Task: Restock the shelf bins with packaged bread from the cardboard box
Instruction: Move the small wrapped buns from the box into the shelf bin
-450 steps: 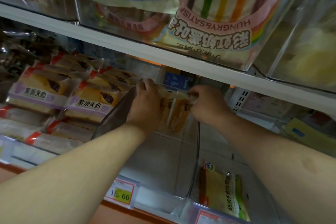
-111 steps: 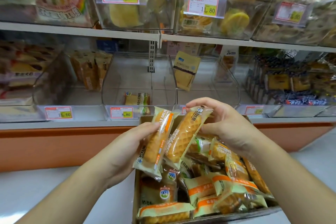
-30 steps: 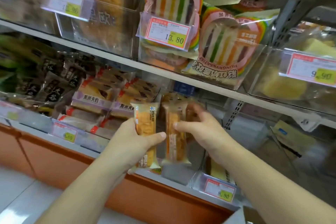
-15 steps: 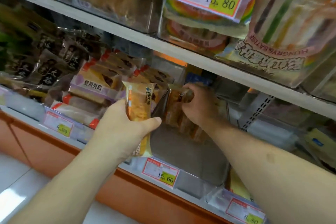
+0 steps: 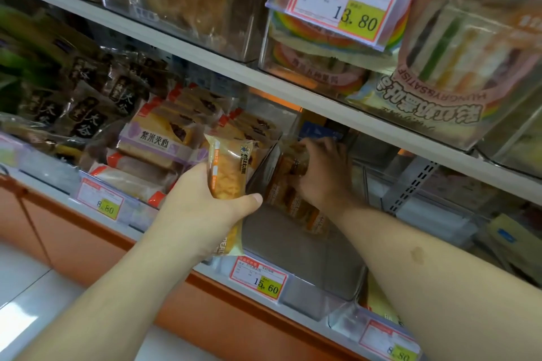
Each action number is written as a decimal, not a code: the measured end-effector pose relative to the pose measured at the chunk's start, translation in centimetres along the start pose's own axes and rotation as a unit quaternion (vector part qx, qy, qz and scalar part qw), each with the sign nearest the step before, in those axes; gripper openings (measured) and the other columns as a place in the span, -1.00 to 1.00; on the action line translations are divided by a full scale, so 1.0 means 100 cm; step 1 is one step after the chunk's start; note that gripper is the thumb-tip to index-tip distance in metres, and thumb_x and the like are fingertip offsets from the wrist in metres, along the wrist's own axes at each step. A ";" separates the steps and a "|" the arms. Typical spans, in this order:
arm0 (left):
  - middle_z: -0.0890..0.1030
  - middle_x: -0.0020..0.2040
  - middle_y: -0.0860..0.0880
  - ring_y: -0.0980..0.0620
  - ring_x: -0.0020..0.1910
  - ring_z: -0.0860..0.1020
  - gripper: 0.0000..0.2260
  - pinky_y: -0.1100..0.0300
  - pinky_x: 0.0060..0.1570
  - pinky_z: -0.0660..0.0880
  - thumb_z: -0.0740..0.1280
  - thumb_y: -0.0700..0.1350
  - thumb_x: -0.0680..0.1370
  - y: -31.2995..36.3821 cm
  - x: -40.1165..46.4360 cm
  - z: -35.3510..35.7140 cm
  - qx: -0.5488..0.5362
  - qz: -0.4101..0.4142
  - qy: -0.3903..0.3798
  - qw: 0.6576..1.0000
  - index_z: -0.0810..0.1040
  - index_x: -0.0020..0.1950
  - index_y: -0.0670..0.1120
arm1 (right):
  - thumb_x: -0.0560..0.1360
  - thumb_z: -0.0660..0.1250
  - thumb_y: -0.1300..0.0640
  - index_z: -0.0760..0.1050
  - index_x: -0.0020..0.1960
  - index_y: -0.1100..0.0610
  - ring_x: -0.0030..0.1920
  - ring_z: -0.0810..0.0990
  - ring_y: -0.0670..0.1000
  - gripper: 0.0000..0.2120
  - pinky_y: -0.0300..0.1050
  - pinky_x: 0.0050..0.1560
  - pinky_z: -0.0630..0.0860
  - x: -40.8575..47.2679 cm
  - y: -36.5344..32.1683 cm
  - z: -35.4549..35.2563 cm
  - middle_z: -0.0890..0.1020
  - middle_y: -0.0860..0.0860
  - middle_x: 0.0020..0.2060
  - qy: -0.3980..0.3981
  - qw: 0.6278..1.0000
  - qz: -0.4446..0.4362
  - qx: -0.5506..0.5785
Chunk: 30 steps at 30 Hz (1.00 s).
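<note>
My left hand (image 5: 205, 208) grips an upright waffle bread pack (image 5: 227, 173) with an orange stripe, held just outside the left wall of a clear shelf bin (image 5: 319, 272). My right hand (image 5: 321, 176) reaches deep into that bin and is closed on a second waffle bread pack (image 5: 294, 160), pressed against a row of the same packs (image 5: 296, 202) standing at the bin's back. The bin's front part holds nothing. The cardboard box is out of view.
A bin of purple-label bread (image 5: 155, 141) sits left of my left hand, with dark packs (image 5: 88, 102) further left. The upper shelf edge (image 5: 322, 102) hangs close above my right hand, carrying rainbow sandwich packs (image 5: 457, 47). Price tags (image 5: 258, 280) line the front.
My right hand has pushed its pack further back into the bin, against the standing row. My left hand has stayed beside the bin wall with its pack.
</note>
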State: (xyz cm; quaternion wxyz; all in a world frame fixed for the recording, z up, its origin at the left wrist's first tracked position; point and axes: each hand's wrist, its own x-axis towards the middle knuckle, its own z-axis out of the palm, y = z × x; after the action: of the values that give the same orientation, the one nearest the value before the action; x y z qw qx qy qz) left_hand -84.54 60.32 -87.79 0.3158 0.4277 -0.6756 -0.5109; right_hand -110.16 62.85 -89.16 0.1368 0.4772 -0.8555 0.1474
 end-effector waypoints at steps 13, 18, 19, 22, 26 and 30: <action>0.72 -0.10 0.20 0.24 -0.11 0.68 -0.56 0.15 -0.01 0.62 0.65 0.14 0.32 0.026 -0.024 0.014 0.032 0.089 -0.117 0.989 0.62 0.14 0.16 | 0.53 0.45 -0.02 0.58 0.35 0.04 0.22 0.69 0.01 -0.59 -0.01 0.26 0.62 -0.076 -0.032 -0.116 0.72 -0.01 0.17 -0.212 0.841 -0.085 0.491; 0.70 -0.05 0.19 0.24 -0.07 0.65 -0.43 0.11 0.03 0.64 0.61 0.26 0.22 0.027 -0.028 0.016 0.070 0.102 -0.115 0.986 0.56 0.17 0.20 | 0.40 0.65 0.07 0.65 0.22 0.00 0.11 0.73 -0.03 -0.58 0.14 0.24 0.64 -0.074 -0.030 -0.126 0.75 -0.04 0.07 -0.162 0.896 -0.085 0.404; 0.66 0.01 0.22 0.25 0.00 0.63 -0.37 0.13 0.09 0.63 0.62 0.26 0.24 0.025 -0.028 0.015 0.081 0.108 -0.103 0.985 0.52 0.25 0.22 | 0.36 0.64 0.02 0.64 0.21 -0.03 0.12 0.72 -0.02 -0.55 0.16 0.26 0.63 -0.072 -0.026 -0.125 0.75 -0.05 0.07 -0.152 0.894 -0.063 0.417; 0.51 0.20 0.27 0.21 0.24 0.48 -0.23 0.17 0.26 0.50 0.63 0.23 0.30 0.016 -0.025 0.007 0.136 0.140 -0.043 0.980 0.41 0.44 0.18 | 0.34 0.65 -0.05 0.61 0.21 -0.13 0.17 0.67 -0.07 -0.52 0.10 0.29 0.60 -0.065 -0.015 -0.121 0.72 -0.13 0.11 -0.116 0.909 0.012 0.400; 0.41 0.35 0.23 0.20 0.43 0.28 -0.25 0.19 0.38 0.31 0.51 0.26 0.44 0.002 -0.023 0.003 0.202 0.165 -0.022 0.965 0.31 0.55 0.15 | 0.45 0.62 0.05 0.53 0.14 -0.22 0.01 0.59 -0.21 -0.61 -0.11 0.05 0.57 -0.060 -0.016 -0.093 0.64 -0.23 0.04 -0.120 0.940 0.069 0.311; 0.39 0.25 0.29 0.14 0.41 0.34 -0.37 0.22 0.32 0.34 0.45 0.26 0.49 -0.011 -0.019 0.009 0.198 0.172 -0.039 0.964 0.35 0.51 0.19 | 0.48 0.60 -0.02 0.50 0.18 -0.23 -0.07 0.50 -0.26 -0.62 -0.29 -0.19 0.39 -0.046 -0.021 -0.053 0.55 -0.29 0.03 -0.077 0.965 0.076 0.238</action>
State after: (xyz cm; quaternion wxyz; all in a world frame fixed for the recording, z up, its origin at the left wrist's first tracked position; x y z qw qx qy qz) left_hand -84.19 62.31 -89.12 0.2812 0.3386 -0.8386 -0.3208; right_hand -105.55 67.42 -85.81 -0.0586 0.4392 -0.8375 0.3197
